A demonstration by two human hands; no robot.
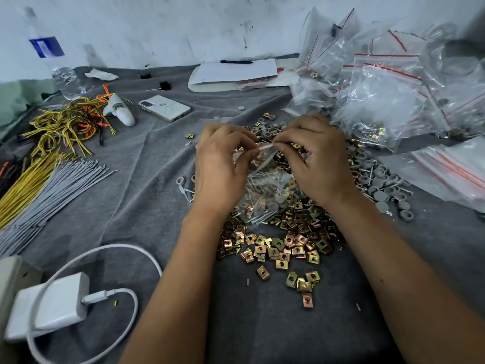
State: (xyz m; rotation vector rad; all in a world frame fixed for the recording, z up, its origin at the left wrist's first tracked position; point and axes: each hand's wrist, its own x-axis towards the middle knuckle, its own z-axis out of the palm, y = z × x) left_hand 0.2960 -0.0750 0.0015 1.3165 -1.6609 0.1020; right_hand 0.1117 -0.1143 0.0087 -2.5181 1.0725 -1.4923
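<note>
A small clear zip bag (265,190) with a red seal strip hangs between my hands over the table's middle. It holds screws, grey caps and brass clip nuts. My left hand (223,166) pinches the left end of the seal. My right hand (317,158) pinches the right end. Below the bag lies a heap of brass clip nuts (283,240) on the grey cloth (147,185). Grey round caps (380,182) and screws are scattered to the right.
Filled zip bags (388,101) pile up at the right, with flat empty ones (446,166) nearer. A phone (165,107), water bottle (56,64), yellow and orange wires (68,122), grey ties (52,190), a white charger (52,303) and papers with a pen (233,72) lie around.
</note>
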